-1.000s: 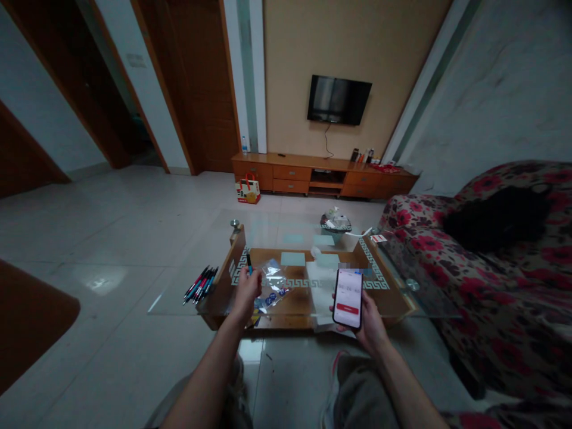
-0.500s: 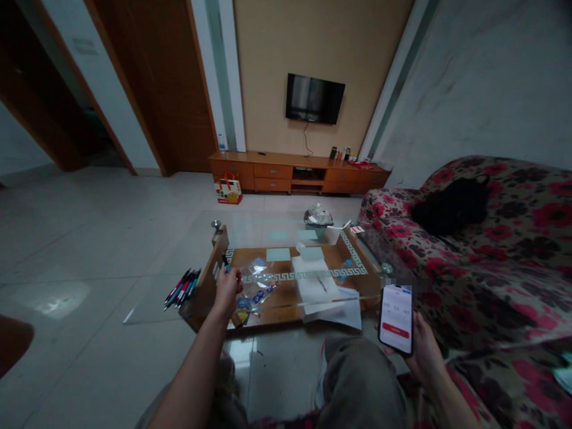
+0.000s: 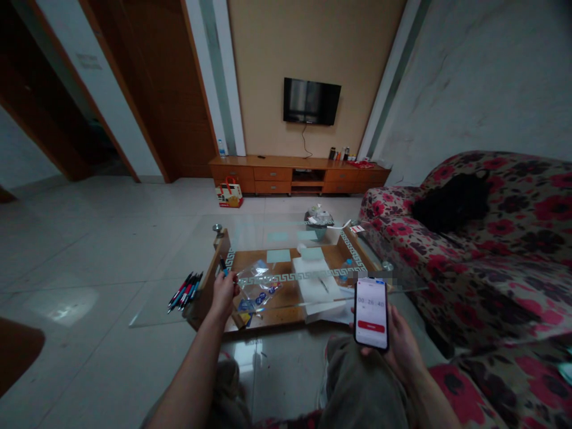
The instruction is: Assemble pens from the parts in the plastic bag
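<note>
My left hand (image 3: 223, 292) is closed around a dark pen (image 3: 222, 266) that sticks up from the fist, over the left part of the glass coffee table (image 3: 156, 304). Just right of it lies a clear plastic bag (image 3: 257, 283) with small blue items. A bunch of red and blue pens (image 3: 185, 291) lies on the glass to the left. My right hand (image 3: 400, 345) holds a phone (image 3: 370, 313) upright above my knee, its white screen showing a timer and a red button.
White papers (image 3: 319, 286) and pale cards lie on the table's wooden shelf. A red floral sofa (image 3: 491, 250) with a black item fills the right side. A TV (image 3: 311, 101) hangs above a low wooden cabinet (image 3: 297, 174); a gift bag (image 3: 230, 193) stands on the tiled floor.
My right hand with the phone swung out to the right over the sofa, then came back left to my knee. My view turned right. The left hand stayed with its pen.
</note>
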A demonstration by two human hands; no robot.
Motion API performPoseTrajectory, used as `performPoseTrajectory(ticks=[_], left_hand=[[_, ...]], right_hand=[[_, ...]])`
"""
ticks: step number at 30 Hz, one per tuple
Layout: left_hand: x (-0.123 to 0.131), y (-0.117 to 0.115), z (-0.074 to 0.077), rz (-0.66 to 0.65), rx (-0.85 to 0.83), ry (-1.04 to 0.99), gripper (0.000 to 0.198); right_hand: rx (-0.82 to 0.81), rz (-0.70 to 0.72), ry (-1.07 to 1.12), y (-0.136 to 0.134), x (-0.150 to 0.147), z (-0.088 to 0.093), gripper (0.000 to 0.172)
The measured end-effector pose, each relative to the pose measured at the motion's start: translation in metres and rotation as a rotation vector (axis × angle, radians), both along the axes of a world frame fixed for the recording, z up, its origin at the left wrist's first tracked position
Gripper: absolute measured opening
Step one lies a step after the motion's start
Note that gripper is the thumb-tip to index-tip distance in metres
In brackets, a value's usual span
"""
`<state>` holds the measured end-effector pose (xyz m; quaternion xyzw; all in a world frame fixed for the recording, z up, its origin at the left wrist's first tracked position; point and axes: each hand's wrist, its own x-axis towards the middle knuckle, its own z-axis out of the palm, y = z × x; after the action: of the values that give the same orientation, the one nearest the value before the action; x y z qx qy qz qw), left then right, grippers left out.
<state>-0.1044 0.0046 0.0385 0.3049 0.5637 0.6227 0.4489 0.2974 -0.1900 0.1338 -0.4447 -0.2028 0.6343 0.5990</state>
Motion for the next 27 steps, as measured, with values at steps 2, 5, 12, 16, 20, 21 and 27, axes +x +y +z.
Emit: performPoseTrajectory(ticks=[2,5,12,16,20,21,27], left_hand=[[0.001,0.0,0.001,-0.005,0.001,0.007,0.022],[0.001,0.001,0.001,-0.007,-0.001,0.013,0.023],[-0.001,0.005,-0.006,-0.019,-0.01,-0.005,0.023],[-0.001,0.006,-0.009,-0.034,-0.02,-0.02,0.027],[-0.002,0.007,-0.01,-0.041,-0.034,-0.032,0.031],[-0.002,0.007,-0.011,-0.042,-0.037,-0.037,0.032],[-0.002,0.008,-0.012,-0.05,-0.048,-0.082,0.039]], right_hand=[[-0.008,0.029,0.011,0.0,-0.007,0.004,0.065],[0.002,0.05,0.003,-0.001,-0.012,0.01,0.067],[0.005,0.072,0.008,-0.002,-0.01,0.014,0.07],[0.01,0.054,-0.019,-0.002,-0.009,0.015,0.068],[-0.011,0.04,-0.04,-0.002,-0.009,0.018,0.064],[-0.008,0.037,-0.035,-0.002,-0.01,0.018,0.064],[0.011,0.045,-0.023,-0.002,-0.01,0.02,0.066]])
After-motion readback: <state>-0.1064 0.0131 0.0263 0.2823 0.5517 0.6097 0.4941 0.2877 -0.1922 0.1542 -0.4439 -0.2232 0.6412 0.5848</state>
